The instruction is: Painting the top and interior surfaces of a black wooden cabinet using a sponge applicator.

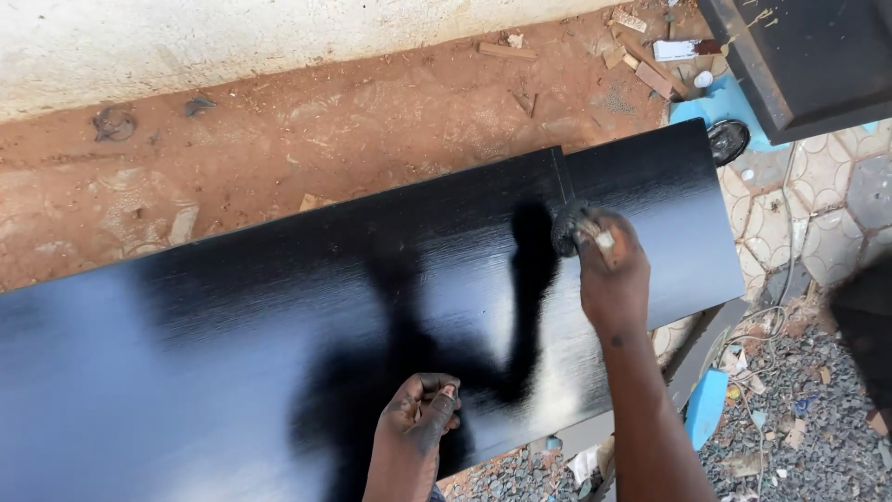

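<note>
Our left hand [420, 407] rests curled, fingers pressed together, at the near edge of the black panel [279, 325]. Our right hand [609, 270] grips a round dark pad [567, 228] against the panel near its far right corner. We judge the blackening nearly complete: the whole face looks evenly dark. Beyond lie red dirt [325, 130], wood scraps [641, 65] and a pale wall [186, 46].

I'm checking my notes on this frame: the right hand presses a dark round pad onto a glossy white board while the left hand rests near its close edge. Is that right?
Not quite: the board is black, not white, as the head view shows. The rest holds: the right hand presses a dark round pad onto the glossy board, and the left hand rests near its close edge.
</note>
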